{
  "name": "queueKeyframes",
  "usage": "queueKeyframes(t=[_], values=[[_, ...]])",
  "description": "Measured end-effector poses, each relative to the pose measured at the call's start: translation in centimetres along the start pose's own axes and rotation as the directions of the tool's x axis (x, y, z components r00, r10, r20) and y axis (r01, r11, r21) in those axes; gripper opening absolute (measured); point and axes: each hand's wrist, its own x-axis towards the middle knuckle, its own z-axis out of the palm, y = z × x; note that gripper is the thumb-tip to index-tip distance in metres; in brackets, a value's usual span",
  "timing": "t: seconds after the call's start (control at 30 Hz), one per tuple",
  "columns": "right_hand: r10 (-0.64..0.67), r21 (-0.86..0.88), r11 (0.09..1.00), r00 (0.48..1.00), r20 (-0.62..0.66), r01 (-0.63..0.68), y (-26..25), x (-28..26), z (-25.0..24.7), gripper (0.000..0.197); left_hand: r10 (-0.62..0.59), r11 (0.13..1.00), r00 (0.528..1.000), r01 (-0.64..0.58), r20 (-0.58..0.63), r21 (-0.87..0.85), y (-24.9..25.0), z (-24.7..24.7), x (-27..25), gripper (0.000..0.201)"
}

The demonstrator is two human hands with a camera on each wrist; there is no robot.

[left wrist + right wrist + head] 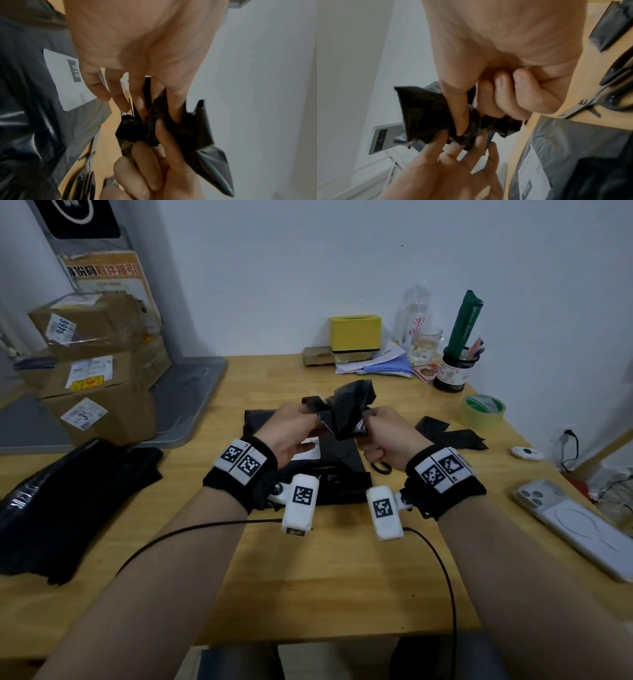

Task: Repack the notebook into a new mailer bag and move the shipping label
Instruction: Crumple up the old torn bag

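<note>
Both hands hold one crumpled black plastic scrap (346,412) in the air above the table. My left hand (294,426) pinches its left side, my right hand (383,429) grips its right side. In the left wrist view the left hand's fingertips (142,106) close on the scrap (197,132). In the right wrist view thumb and curled fingers of the right hand (471,119) squeeze the scrap (423,111). Under the hands a black mailer bag (329,474) lies flat with a white shipping label (310,448) on it. No notebook is in view.
Scissors (380,467) lie beside the bag under my right hand. Black cut strips (448,433), a tape roll (483,412) and a phone (579,529) are on the right. A stack of black mailer bags (68,501) and cardboard boxes (96,371) are on the left.
</note>
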Motion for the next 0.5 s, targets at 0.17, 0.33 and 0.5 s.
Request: queueKeyframes(t=[0.17, 0.33, 0.5], values=[[0.078, -0.077, 0.995, 0.992, 0.102, -0.070, 0.3, -0.3, -1.1, 0.027, 0.015, 1.000, 0.998, -0.014, 0.058, -0.017, -0.7, 1.1, 0.2, 0.019], [0.030, -0.383, 0.923, 0.999, 0.010, -0.024, 1.0, -0.2, -2.9, 0.022, -0.086, 0.994, 0.995, 0.082, -0.050, -0.074, -1.6, 2.9, 1.9, 0.024], [-0.007, -0.367, 0.924, 0.954, -0.301, -0.109, 2.4, 0.7, -7.6, 0.035, -0.257, 0.937, 0.953, 0.207, -0.157, -0.281, -2.4, 1.9, 4.1, 0.006]])
